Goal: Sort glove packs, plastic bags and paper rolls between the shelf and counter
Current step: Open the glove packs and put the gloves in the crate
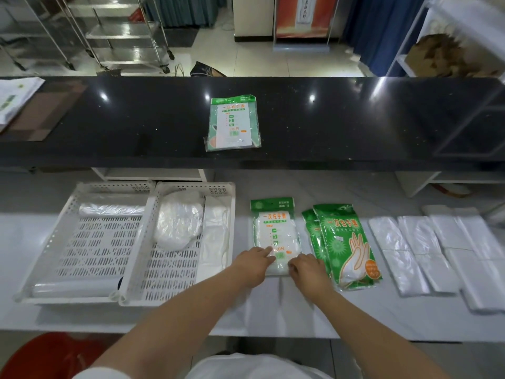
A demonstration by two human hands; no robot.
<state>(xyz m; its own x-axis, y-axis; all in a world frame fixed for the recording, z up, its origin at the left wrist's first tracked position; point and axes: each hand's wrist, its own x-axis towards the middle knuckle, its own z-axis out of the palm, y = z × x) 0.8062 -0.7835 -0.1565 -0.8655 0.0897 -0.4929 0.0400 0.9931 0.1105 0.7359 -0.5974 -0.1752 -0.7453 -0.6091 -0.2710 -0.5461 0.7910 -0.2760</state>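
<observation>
My head camera looks forward and down, close over the white lower shelf (273, 310), past the glossy black counter (341, 127).

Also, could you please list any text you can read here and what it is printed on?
"一次性手套": counter glove pack.
"一次性手套": white shelf glove pack.
"一次性手套": green glove pack.
Too blurred to read: the packs' smaller print, the far banner, the papers at left.
</observation>
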